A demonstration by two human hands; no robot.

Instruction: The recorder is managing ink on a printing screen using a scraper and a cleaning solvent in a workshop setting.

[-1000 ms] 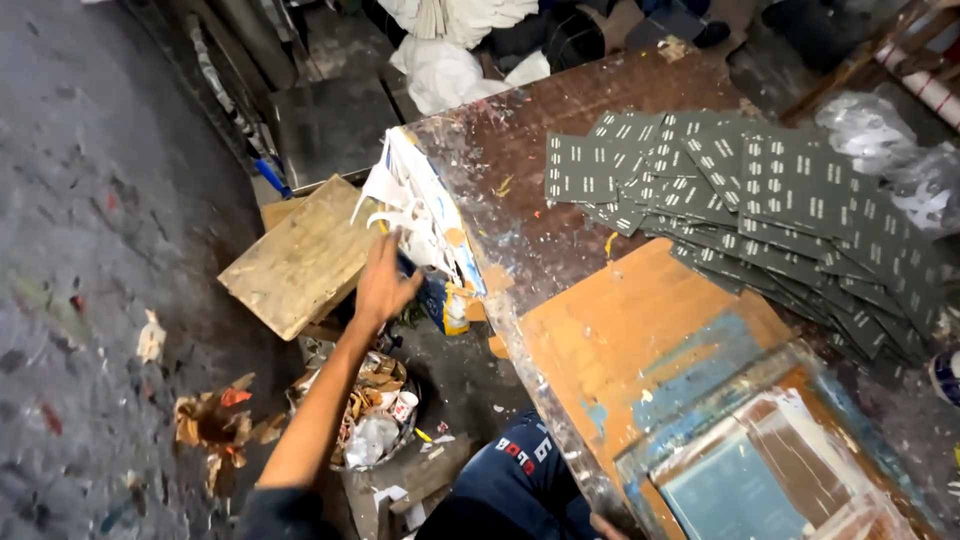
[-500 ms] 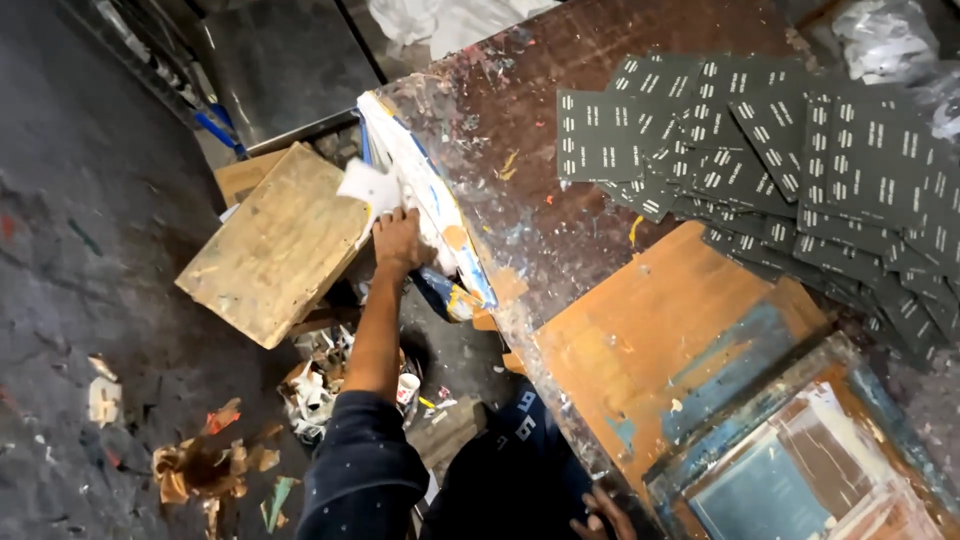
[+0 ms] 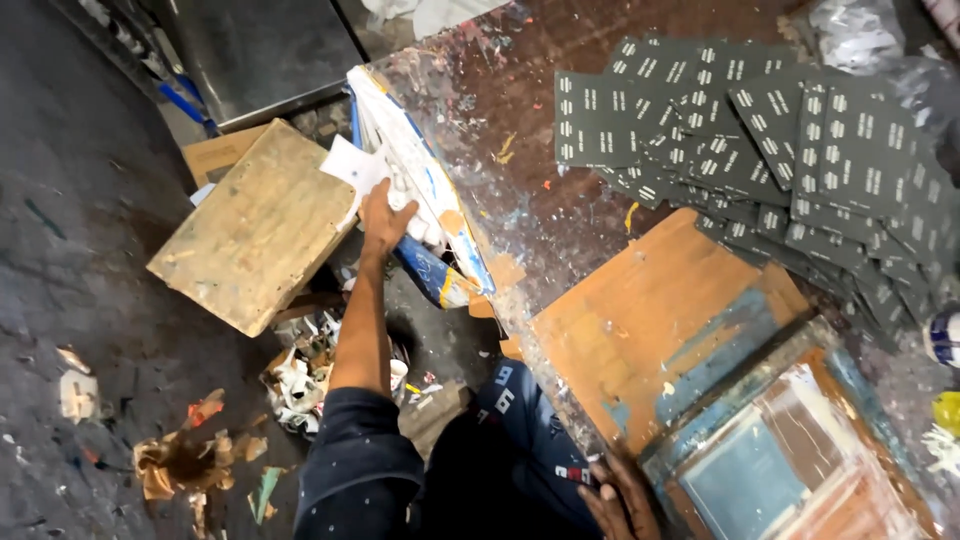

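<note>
Left hand (image 3: 383, 215) has moved since half a second ago from the table edge onto the white paper (image 3: 352, 165), fingers curled gripping it beside the wooden board (image 3: 255, 225), paper's long axis up-left; right hand (image 3: 620, 495) rests spread on dark trousers (image 3: 520, 440).

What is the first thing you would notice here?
A big spread of dark cards with little white marks, fanned over the far right of the messy table. Next, the left hand stretched to a white paper at the table's left edge, beside a tilted wooden board. The right hand rests near the bottom.
</note>
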